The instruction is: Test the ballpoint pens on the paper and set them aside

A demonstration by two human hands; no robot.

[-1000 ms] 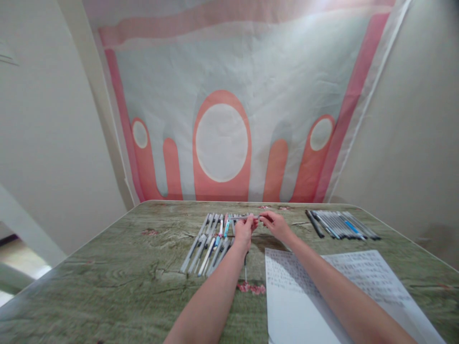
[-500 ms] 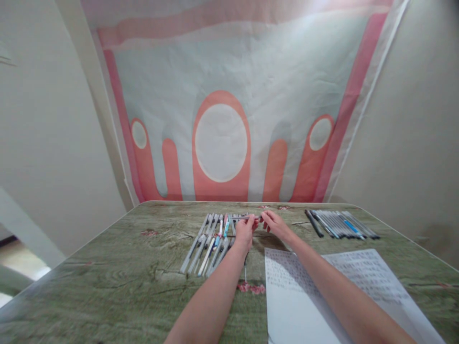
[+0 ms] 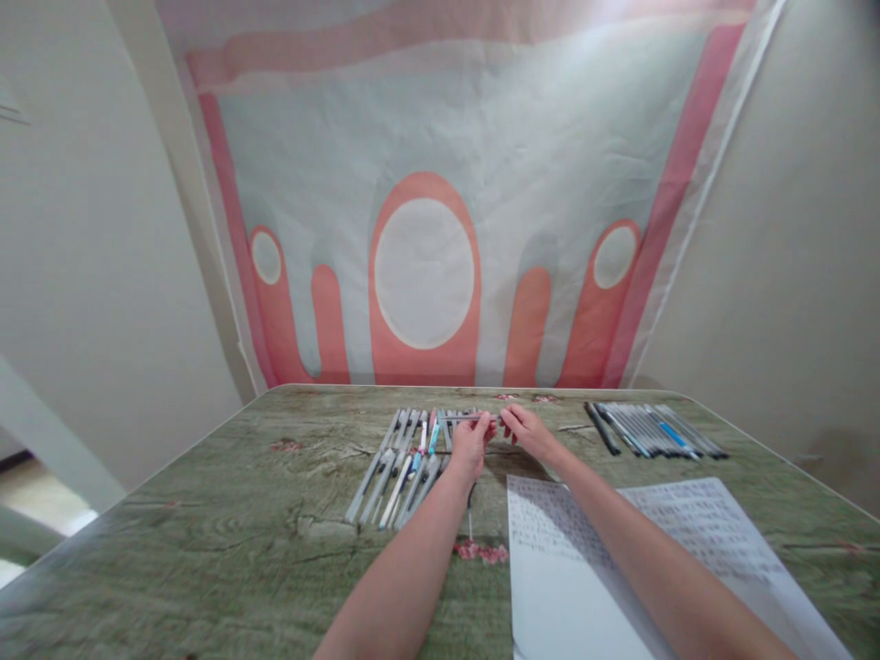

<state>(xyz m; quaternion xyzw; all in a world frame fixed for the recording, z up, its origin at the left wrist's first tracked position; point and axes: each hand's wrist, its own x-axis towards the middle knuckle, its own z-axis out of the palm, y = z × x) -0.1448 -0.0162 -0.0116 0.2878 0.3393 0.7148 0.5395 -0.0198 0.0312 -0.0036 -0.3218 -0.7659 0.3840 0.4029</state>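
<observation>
A slim grey pen (image 3: 459,419) lies level between my hands above the far part of the table. My left hand (image 3: 472,444) is closed round its middle, thumb on top. At the pen's right end, the fingertips of my right hand (image 3: 528,431) are pinched together; the exact tip is too small to make out. Just left of and below my left hand are two rows of pens, an upper row (image 3: 405,429) and a lower row (image 3: 371,489), mostly clear with dark parts. Pink and light-blue ones lie among them. My left hand and forearm hide some of these pens.
At the right lies a row of thin dark and clear pens or refills (image 3: 636,431), one with a blue label. An open notebook (image 3: 550,587) with handwriting lies under my right forearm. The wood-patterned table (image 3: 226,532) reaches back to a printed cloth (image 3: 309,165).
Hardly anything differs. My right hand has shifted very slightly at the pen's right end, while my left hand keeps its grip. The rows of pens and the notebook stay where they were.
</observation>
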